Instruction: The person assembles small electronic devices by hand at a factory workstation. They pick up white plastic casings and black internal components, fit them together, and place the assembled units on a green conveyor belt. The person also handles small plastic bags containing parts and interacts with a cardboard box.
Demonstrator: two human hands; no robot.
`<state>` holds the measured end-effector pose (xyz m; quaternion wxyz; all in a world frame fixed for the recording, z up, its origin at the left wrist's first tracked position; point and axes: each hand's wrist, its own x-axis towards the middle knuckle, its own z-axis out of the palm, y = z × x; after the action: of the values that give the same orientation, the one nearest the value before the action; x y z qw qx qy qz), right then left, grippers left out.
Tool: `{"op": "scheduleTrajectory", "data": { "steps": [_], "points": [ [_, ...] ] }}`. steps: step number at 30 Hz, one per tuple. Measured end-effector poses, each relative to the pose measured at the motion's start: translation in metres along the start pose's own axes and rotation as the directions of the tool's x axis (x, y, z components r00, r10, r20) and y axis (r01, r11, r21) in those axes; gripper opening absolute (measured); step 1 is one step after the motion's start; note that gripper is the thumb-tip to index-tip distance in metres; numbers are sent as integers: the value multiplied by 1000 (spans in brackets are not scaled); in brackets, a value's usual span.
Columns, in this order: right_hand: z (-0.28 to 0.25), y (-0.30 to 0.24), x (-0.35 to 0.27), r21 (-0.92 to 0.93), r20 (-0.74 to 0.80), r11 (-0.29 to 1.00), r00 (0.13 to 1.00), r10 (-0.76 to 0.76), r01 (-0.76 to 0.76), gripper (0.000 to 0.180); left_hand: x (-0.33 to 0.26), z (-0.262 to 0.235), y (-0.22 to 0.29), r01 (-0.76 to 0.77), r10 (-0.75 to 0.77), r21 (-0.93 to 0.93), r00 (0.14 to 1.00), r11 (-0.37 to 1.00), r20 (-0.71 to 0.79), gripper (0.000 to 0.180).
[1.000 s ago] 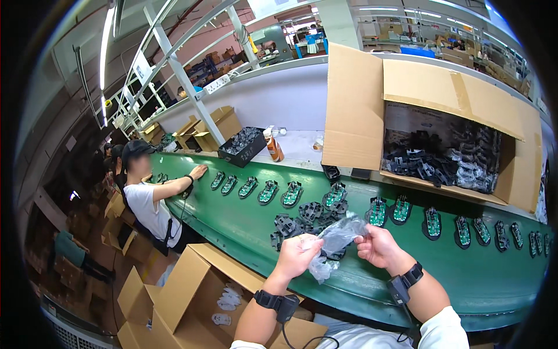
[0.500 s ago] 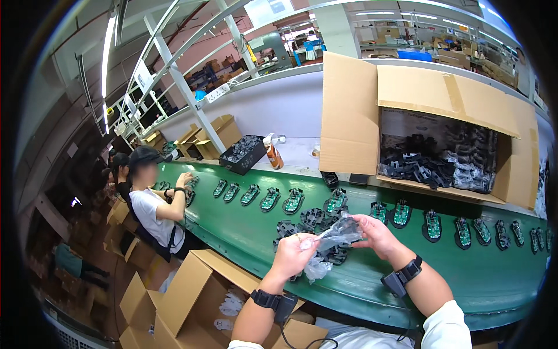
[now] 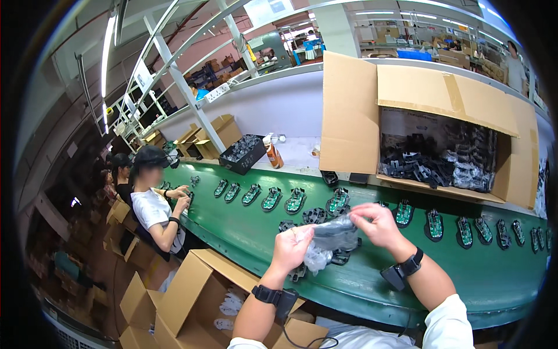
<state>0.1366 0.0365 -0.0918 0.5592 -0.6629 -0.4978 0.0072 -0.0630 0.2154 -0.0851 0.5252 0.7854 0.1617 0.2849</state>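
A crumpled clear plastic bag (image 3: pixel 336 238) is stretched between my two hands, above the green belt. My left hand (image 3: pixel 290 249) pinches its left end, and its bunched lower part hangs beside those fingers. At the opposite end, my right hand (image 3: pixel 376 225) has its thumb and fingertips closed on the bag's upper edge. Under and behind the bag lies a pile of black plastic parts (image 3: pixel 314 216), partly hidden by the bag and my hands. Just beyond the pile sits a green circuit board in a black shell (image 3: pixel 338 200).
More boards in black shells (image 3: pixel 434 225) line the green belt (image 3: pixel 407 279) on both sides. An open carton (image 3: pixel 349 116) of black parts stands behind it, with a black bin (image 3: pixel 242 154) and orange bottle (image 3: pixel 274 156) farther left. Open cartons (image 3: pixel 186 291) and a co-worker (image 3: pixel 152 209) are at left.
The bag is spread wider and flatter between my hands; my right hand has risen slightly. Boards on the belt have shifted a little rightward. The co-worker's hands have come down to the belt.
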Motion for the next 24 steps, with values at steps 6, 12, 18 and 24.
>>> {"op": "scheduleTrajectory", "data": {
  "steps": [6,12,18,24],
  "points": [
    [-6,-7,5,139,-62,978,984,165,-156,19,8,12,-1,-53,49,-88,998,995,-50,21],
    [0,-38,-4,-224,-507,953,811,-291,203,23,15,19,23,228,-186,-535,974,814,132,21],
    [-7,-37,-49,-534,68,713,864,-500,455,36,20,26,19,445,-321,-761,891,472,322,22],
    [-18,-20,-33,-363,-137,857,889,-437,366,15,11,29,9,448,-315,-747,891,491,326,21]
  ]
}}
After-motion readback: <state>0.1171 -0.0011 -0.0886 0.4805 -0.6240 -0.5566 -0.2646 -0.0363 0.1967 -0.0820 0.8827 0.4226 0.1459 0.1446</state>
